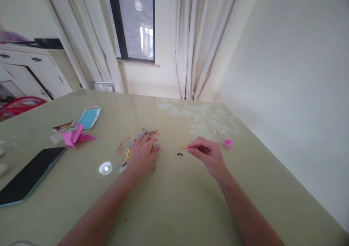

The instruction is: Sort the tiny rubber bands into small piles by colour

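A scatter of small coloured rubber bands (131,144) lies on the pale green table (174,202). My left hand (141,154) rests flat on the pile, fingers stretched out over the bands. My right hand (208,154) is closed in a pinch on a thin red band (184,148) that sticks out to the left of its fingertips. A yellow band (181,144) and a black band (179,154) lie just left of that hand. A loose dark band (153,170) lies below my left hand.
A small pink cap (228,143) sits right of my right hand. At the left lie a dark tablet (29,175), a pink folded paper (75,137), a blue face mask (89,118) and a wrapper (64,126). A wall runs along the table's right edge.
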{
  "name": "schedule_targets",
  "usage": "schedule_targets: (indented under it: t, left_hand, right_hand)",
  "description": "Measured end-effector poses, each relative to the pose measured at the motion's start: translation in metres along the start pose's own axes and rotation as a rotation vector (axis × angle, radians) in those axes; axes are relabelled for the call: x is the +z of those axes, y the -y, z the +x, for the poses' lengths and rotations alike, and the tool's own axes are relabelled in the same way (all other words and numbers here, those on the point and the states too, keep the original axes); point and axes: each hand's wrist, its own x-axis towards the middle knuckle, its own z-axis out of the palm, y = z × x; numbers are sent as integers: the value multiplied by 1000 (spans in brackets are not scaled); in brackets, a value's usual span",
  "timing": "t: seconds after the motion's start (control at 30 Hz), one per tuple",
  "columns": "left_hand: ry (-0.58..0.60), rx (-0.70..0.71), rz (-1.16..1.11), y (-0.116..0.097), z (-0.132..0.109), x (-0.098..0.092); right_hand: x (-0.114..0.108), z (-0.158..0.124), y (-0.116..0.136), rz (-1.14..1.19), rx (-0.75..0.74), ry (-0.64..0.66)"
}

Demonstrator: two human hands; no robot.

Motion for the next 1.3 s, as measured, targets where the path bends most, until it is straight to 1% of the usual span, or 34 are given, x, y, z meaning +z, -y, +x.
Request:
schedule_targets:
  t: [0.1, 0.2, 0.37, 0.5, 0.6, 0.67, 0.77, 0.83, 0.87, 0.97, 1.07, 1.13, 1.2, 1.3]
  left_hand:
    - [71, -1, 95, 2, 0, 3]
    - [103, 9, 136, 2, 2, 3]
    - [101, 10, 162, 1, 4, 0]
    - [75, 4, 170, -2, 3, 0]
    - [16, 0, 177, -5, 3, -1]
    - [-16, -8, 162, -6, 4, -2]
    - [-35, -29, 107, -5, 5, -4]
    - [-45, -40, 66, -4, 6, -4]
    - [-50, -44, 44, -4, 7, -5]
    - [-65, -52, -29, -3, 8, -5]
    - [-84, -67, -107, -4, 9, -5]
    - [-103, -72, -201, -4, 9, -5]
    - [-118, -64, -336, -5, 9, -5]
    - [-109, -31, -515, -7, 10, -6]
  right_hand:
    - [-2, 0, 2, -11, -9, 2]
    - [-3, 0, 4, -16, -20, 2]
    - [-5, 0, 4, 11, -47, 4]
    - [-7, 1, 5, 16, -31, 6]
    - [-10, 1, 5, -34, 29, 69]
    - [-12, 2, 4, -104, 98, 180]
    - [-10, 1, -2, -227, 200, 393]
    - [-8, 1, -6, -291, 251, 491]
    - [-8, 1, -8, -318, 269, 519]
    - [-15, 3, -13, -400, 294, 530]
    - [-31, 6, -17, -468, 294, 453]
    - [-41, 8, -21, -480, 310, 420]
    - [-47, 8, -25, -470, 348, 443]
    - [-50, 8, -30, -460, 409, 508]
